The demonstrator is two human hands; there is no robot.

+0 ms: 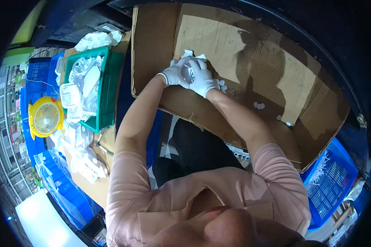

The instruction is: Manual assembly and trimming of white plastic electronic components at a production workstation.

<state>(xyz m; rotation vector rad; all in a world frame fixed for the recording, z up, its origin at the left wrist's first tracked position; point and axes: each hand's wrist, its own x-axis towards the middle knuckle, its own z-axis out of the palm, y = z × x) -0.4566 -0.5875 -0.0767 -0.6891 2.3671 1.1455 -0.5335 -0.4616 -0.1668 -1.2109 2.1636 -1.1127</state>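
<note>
Both my hands wear white gloves and reach into a large cardboard box (218, 37). My left hand (174, 75) and my right hand (202, 79) curl around a shiny, clear plastic piece (188, 74) near the box's left end. The fingers partly cover that piece, so its full shape is hidden. Just beyond my fingertips, small white angular bits (188, 53) stick up. Beside my right wrist lie small white rounded pieces (222, 84), with a few more white rounded pieces (259, 106) farther right on the box floor.
To the left, a green crate (106, 88) holds several clear plastic parts. More clear plastic parts (86, 162) are heaped on the cardboard-covered table (95, 193). A yellow fan (46, 119) stands left of the crate. At the right is a blue basket (334, 185) containing thin white scraps.
</note>
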